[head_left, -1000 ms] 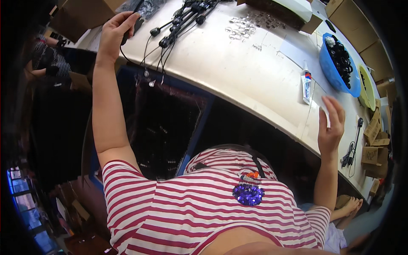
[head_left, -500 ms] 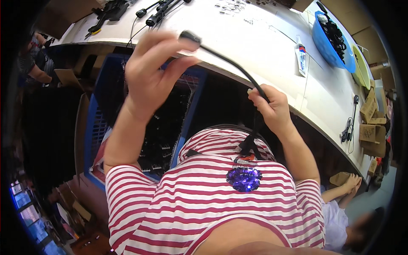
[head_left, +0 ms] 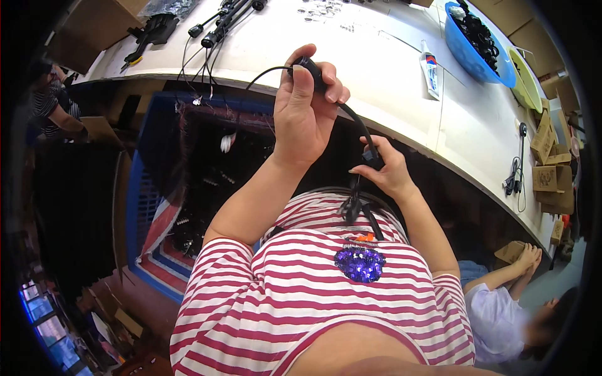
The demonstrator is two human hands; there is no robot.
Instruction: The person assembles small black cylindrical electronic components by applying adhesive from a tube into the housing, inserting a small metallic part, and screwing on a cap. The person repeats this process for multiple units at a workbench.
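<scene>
A black gooseneck tube (head_left: 357,119) bends between my two hands, in front of the white table's near edge. My left hand (head_left: 304,116) is closed round the black cylindrical head (head_left: 310,74) at its upper end, thumb pressed against it. A thin black wire (head_left: 263,75) leaves that head and curves down leftward. At the lower end, my right hand (head_left: 394,169) grips a black end piece (head_left: 372,158) between thumb and fingers. Below it, a dark cable bundle (head_left: 354,207) hangs before my striped shirt; its exact connection is hard to see.
Similar black wired pieces (head_left: 219,28) lie on the white table (head_left: 389,81) at far left. A glue-like tube (head_left: 430,70), a blue basin (head_left: 480,50) of black parts and a cabled black stick (head_left: 520,163) are rightward. A lined blue crate (head_left: 139,207) stands below. Another person (head_left: 498,313) sits at lower right.
My left hand has moved right and its fingers have closed round the cylindrical head. My right hand has shifted slightly down and left. A thin wire now shows beside the head.
</scene>
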